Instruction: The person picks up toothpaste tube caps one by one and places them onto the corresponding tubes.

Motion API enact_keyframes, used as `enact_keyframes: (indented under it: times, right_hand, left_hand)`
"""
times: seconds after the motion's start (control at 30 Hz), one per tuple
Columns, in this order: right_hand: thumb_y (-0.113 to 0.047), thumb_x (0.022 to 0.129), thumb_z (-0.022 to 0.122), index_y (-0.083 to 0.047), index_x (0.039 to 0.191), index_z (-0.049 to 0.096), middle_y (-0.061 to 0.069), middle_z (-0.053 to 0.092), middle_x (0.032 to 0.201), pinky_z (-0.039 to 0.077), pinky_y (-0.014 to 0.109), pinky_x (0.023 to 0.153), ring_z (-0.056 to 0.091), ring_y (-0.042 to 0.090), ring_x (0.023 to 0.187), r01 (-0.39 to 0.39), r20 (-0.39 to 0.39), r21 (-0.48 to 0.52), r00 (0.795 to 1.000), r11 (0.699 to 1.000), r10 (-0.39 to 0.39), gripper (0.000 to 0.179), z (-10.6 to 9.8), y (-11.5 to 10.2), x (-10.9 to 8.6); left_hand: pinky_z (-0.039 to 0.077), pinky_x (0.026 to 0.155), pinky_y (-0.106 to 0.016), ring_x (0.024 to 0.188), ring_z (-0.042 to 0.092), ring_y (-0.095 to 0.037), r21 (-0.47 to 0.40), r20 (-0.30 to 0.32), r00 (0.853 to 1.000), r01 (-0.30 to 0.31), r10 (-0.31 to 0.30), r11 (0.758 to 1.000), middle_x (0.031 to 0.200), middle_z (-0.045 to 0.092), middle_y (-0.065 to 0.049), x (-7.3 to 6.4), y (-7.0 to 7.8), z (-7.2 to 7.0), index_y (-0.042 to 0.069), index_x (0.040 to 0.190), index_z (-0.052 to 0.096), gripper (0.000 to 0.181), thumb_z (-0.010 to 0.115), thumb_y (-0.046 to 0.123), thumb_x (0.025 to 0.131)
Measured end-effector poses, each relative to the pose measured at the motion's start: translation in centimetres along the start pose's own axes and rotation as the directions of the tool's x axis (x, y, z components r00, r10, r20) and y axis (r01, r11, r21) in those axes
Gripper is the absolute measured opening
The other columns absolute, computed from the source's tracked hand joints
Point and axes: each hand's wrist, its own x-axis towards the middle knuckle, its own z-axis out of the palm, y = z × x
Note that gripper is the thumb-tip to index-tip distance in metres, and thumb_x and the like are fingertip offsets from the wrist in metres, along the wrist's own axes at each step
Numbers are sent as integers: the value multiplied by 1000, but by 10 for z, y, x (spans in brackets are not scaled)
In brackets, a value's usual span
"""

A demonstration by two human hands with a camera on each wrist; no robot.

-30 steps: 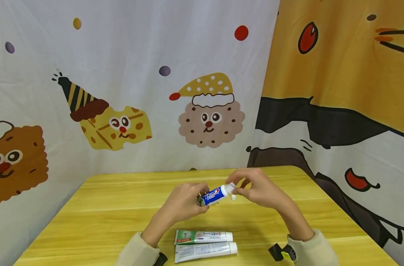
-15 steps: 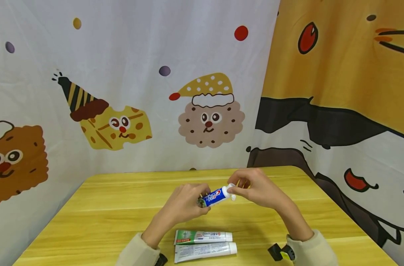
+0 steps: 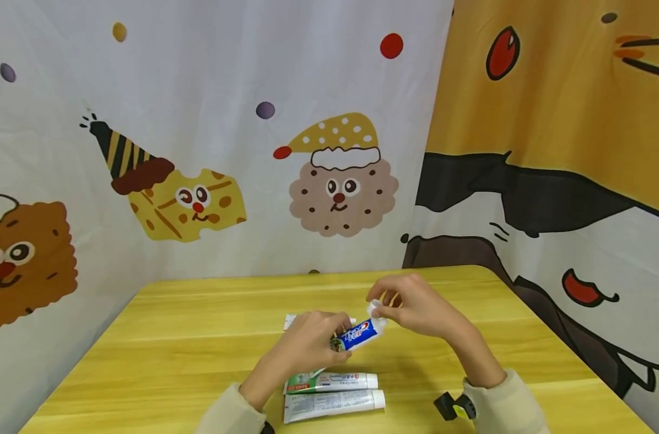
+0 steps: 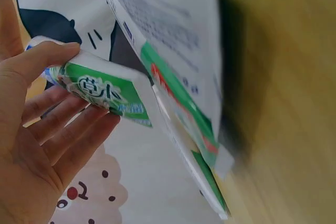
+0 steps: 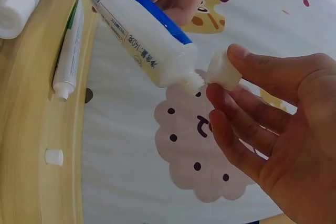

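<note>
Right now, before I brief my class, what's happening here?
A person's left hand holds a blue-and-white toothpaste tube while the right hand pinches a white cap close to its exposed nozzle. Behind the left hand lies an uncapped tube, a loose cap nearby. Closer in, a green-and-white tube and a mostly white tube lie side by side, both capped.

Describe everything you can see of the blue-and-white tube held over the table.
The tube looks like plastic: blue with white lettering and a red mark on one face, a green end with large characters, and a white back with small print. One end narrows to an uncapped, ridged nozzle. It is aslant above the table, nozzle towards the right grip, which pinches a white cap just by the nozzle. The left grip holds the body, thumb opposite the fingers.
</note>
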Motion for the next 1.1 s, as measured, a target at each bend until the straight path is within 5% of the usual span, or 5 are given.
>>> enact_keyframes:
  times: [0.27, 1.1]
  right_hand:
    - [-12, 90, 79, -17, 105, 76, -4, 76, 103, 57, 24, 75, 67, 7, 86, -8, -48, -20, 999, 1000, 7, 16, -6, -5, 4]
    - [-2, 88, 78, -14, 105, 75, -1, 75, 103, 59, 26, 79, 69, 8, 89, 1, -14, 41, 1000, 999, -1, 21, -2, -1, -3]
  left_hand:
    - [47, 60, -16, 66, 56, 3, -62, -21, 999, 39, -41, 997, 90, 75, 6, -1, -1, -3, 18, 106, 69, 30, 84, 31, 84]
    - [47, 63, -17, 68, 57, 2, -5, -95, 995, 35, -35, 999, 95, 76, 6, -3, -7, -11, 19, 109, 70, 31, 84, 33, 85]
